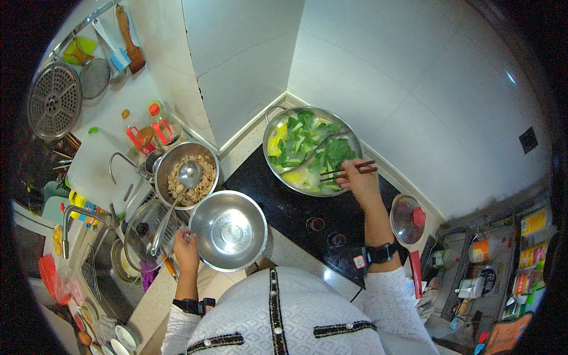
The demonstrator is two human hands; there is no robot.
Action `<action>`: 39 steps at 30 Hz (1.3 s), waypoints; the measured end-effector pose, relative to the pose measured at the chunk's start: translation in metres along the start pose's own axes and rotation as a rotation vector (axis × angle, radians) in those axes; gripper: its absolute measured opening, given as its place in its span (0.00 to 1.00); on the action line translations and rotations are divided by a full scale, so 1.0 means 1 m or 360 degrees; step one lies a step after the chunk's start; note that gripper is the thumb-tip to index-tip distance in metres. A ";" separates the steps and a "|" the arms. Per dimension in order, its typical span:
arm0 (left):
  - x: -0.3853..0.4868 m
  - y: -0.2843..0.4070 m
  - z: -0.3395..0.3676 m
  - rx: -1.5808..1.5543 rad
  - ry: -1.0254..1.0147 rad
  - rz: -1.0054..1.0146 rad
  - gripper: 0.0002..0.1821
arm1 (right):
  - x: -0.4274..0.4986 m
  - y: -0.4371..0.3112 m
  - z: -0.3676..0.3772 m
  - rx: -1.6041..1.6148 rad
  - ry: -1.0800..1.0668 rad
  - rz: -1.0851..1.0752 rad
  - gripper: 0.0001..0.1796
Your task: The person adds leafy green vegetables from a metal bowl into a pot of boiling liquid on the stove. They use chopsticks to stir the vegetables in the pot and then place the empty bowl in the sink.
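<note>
My right hand [358, 179] holds a pair of dark chopsticks [330, 175], their tips in the divided metal pot [306, 194] on the induction hob [284, 213]. Leafy greens [306, 133] and pale broth fill the pot on both sides of its curved divider. My left hand [186, 248] grips the rim of an empty stainless steel bowl [231, 231], its fingers partly hidden at the edge. Behind that bowl stands another metal bowl [216, 168] of brown, sliced food [202, 177], with a metal ladle [190, 174] lying in it.
A glass lid [142, 235] leans beside the sink [128, 288] at left. Red-capped bottles [162, 126] stand behind the bowls. A lidded pan [407, 219] with a red handle sits right of the hob. Walls meet behind the pot, and utensils hang at upper left.
</note>
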State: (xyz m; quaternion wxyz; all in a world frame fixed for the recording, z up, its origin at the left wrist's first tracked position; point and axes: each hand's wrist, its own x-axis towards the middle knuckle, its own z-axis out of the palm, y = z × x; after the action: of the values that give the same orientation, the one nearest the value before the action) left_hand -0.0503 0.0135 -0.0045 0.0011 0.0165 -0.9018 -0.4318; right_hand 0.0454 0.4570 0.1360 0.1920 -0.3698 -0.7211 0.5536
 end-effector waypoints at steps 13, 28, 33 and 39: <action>0.006 0.005 0.006 -0.0267 -0.0114 -0.0080 0.08 | -0.002 -0.007 0.007 0.0203 0.0129 -0.0130 0.15; 0.007 0.008 0.004 -0.0152 -0.0142 -0.0123 0.09 | 0.013 0.008 -0.020 0.0058 0.0365 -0.0060 0.14; 0.009 0.008 0.005 -0.0234 -0.0173 -0.0157 0.08 | 0.023 0.016 -0.020 0.0087 0.0274 -0.0116 0.15; 0.007 -0.003 0.007 -0.0227 -0.0043 0.0072 0.08 | 0.021 0.010 -0.040 0.0125 0.0370 -0.0184 0.15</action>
State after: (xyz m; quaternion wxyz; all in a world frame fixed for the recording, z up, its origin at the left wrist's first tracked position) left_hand -0.0577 0.0169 -0.0116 0.0000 -0.0097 -0.8689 -0.4949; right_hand 0.0622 0.5001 0.1362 0.3202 -0.3813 -0.6918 0.5229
